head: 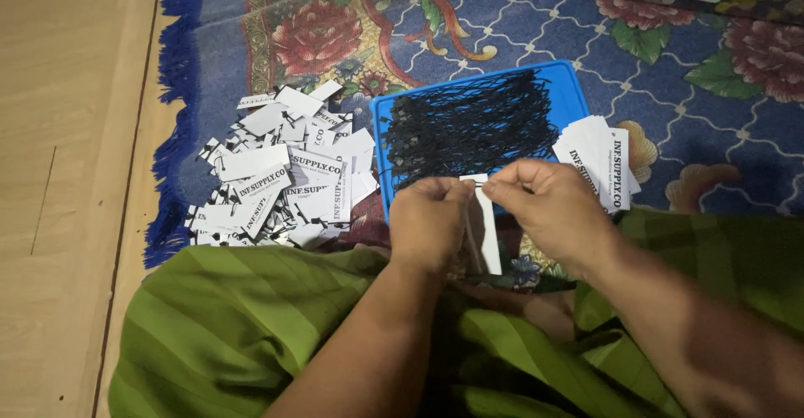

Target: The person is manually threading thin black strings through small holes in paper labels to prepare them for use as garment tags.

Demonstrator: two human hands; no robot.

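1. The left hand (430, 217), in the lower middle of the frame, has its fingers curled in tight, pinching the top edge of a white tag (484, 225).
2. The right hand (548, 204), just to the right of it, also has its fingers closed, thumb and forefinger pressed together at the same top edge of the tag, so the two hands nearly touch there.
3. The tag hangs down between the two hands, upright, its lower end over the person's lap.
4. A thin black string appears to lie at the pinch point, but it is too small to tell how it sits.
5. Just above the hands, in the middle of the frame, sits a blue tray (569, 91) holding a heap of black strings (469, 125).
6. Right of the tray, beside the right hand, a fanned stack of tags (599, 162) stands partly behind the knuckles.
7. Left of the tray, a loose pile of tags (276, 175) with black loops attached is spread over the rug (536, 24).
8. The rug is blue with red flowers and a fringe along its left side, lying on a pale wooden floor (67, 133).
9. Green cloth (218, 317) covers the person's knees across the bottom of the frame.
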